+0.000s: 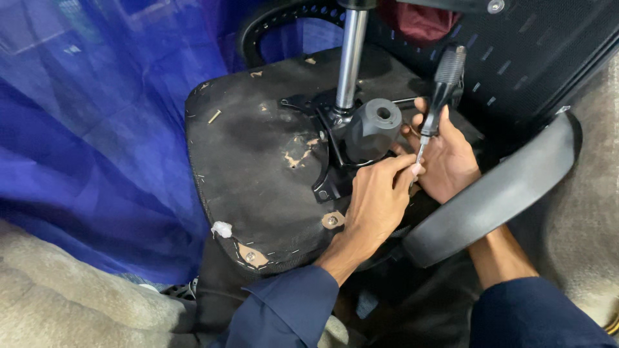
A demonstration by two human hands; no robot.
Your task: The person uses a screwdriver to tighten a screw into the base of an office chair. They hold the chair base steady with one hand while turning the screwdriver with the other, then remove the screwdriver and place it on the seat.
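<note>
An office chair lies tipped over, its black seat underside point(258, 174) facing me. A chrome gas cylinder point(351, 58) rises from the grey tilt mechanism point(373, 129) bolted to a black metal plate. My right hand point(445, 161) grips a screwdriver point(442, 90) with a black ribbed handle, its shaft pointing down beside the mechanism. My left hand point(377, 196) rests on the seat's edge, its fingertips pinching the screwdriver's tip area. The tip and whatever it meets are hidden behind my fingers.
A grey curved armrest point(496, 187) crosses over my right forearm. The chair's black mesh back point(529, 51) stands behind. Blue sheer fabric point(97, 129) hangs at the left. Beige carpet-like cloth point(64, 303) covers the floor. The seat bottom shows torn patches and staples.
</note>
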